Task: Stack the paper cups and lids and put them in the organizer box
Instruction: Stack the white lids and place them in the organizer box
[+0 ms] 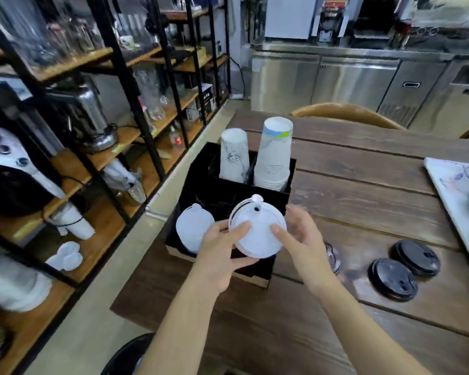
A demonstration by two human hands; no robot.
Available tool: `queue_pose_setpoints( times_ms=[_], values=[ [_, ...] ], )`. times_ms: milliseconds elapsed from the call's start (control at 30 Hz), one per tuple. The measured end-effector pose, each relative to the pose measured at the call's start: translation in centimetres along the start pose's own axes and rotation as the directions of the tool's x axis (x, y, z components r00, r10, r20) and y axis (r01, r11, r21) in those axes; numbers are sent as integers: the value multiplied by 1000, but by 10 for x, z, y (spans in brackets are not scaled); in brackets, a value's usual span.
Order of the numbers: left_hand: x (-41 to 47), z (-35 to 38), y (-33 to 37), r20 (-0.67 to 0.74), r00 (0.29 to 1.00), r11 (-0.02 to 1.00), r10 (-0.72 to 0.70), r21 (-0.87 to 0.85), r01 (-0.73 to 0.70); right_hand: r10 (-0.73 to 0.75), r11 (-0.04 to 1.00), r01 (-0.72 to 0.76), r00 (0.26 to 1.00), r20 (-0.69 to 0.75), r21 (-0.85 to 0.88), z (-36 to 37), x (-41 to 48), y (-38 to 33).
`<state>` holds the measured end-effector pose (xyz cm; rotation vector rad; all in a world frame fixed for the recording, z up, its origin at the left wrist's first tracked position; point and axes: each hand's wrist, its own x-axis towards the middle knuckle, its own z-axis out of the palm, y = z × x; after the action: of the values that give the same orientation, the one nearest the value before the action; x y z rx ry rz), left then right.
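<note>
Both hands on the round white plastic lid [257, 234] over the black box's [255, 269] near compartment: left hand [222, 247] grips its edge, right hand [301, 239] loose, fingertip on top. Two ridged black lids [393, 278] lie right on plank table [363, 190]. Behind, upside-down paper cup stacks [274, 155] fill the back slots.

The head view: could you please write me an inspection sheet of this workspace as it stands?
Surface: dark wooden table, planked.
Job's things: black organizer box at the table's left edge; two upside-down cup stacks in its back compartments; white lids front left; white lid stack held above front right; two black lids loose on the table.
Clutter: printed tray at right.
Hands: left hand grips the stack; right hand rests fingers on it.
Cables: one down the far wall.
Surroundings: shelving, steel counters.
</note>
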<state>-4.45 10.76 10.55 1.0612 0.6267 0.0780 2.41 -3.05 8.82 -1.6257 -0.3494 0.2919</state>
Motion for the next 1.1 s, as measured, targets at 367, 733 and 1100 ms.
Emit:
queue_pose_setpoints(
  times_ms=[367, 733, 1100],
  values=[
    [37, -96, 34, -317, 947, 987, 59, 161, -8, 181, 978, -165, 976, 123, -126, 106, 55, 8],
    [69, -119, 24, -382, 917, 959, 115, 285, -2, 222, 897, -158, 969, 111, -414, 138, 83, 30],
    [77, -120, 24, -362, 912, 888, 194, 460, -6, 235, 780, -105, 963, 133, -617, 140, 98, 27]
  ],
)
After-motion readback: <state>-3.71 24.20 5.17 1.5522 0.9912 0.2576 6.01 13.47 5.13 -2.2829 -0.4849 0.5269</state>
